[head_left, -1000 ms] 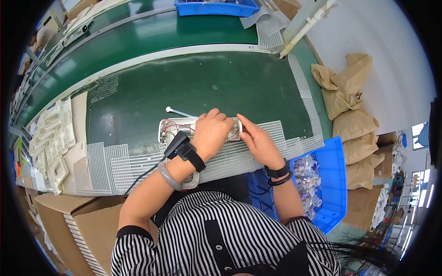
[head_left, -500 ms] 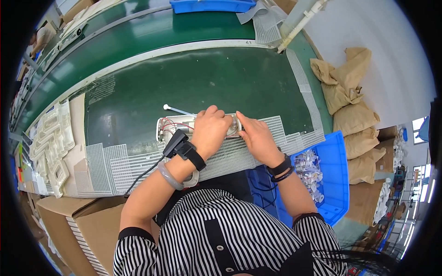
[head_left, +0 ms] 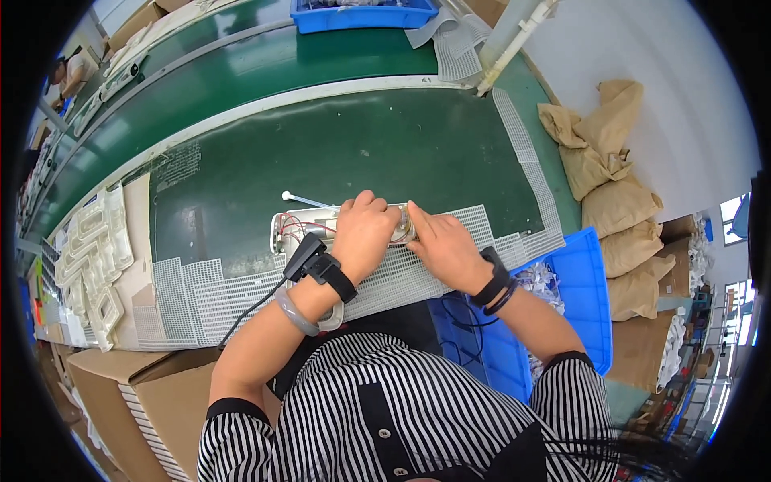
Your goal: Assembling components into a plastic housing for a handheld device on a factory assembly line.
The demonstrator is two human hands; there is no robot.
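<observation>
Reaches up from seven o'clock with the left forearm point(head_left: 261, 349), bent at the left elbow point(head_left: 229, 379) and slanting toward one. Holds the left hand point(head_left: 364, 234) near the middle of the view, back uppermost, with left fingers point(head_left: 389, 215) curled downward and tips hidden. Reaches in from four o'clock with the right forearm point(head_left: 534, 321), slanting toward ten. Rests the right hand point(head_left: 450, 247) just beside the left hand, at its three o'clock, back uppermost too. Points the right forefinger point(head_left: 422, 218) toward eleven, tip close to the left fingers, with the right thumb point(head_left: 418, 247) on its six o'clock side, directed toward ten. Cannot tell how firmly either hand closes underneath.
</observation>
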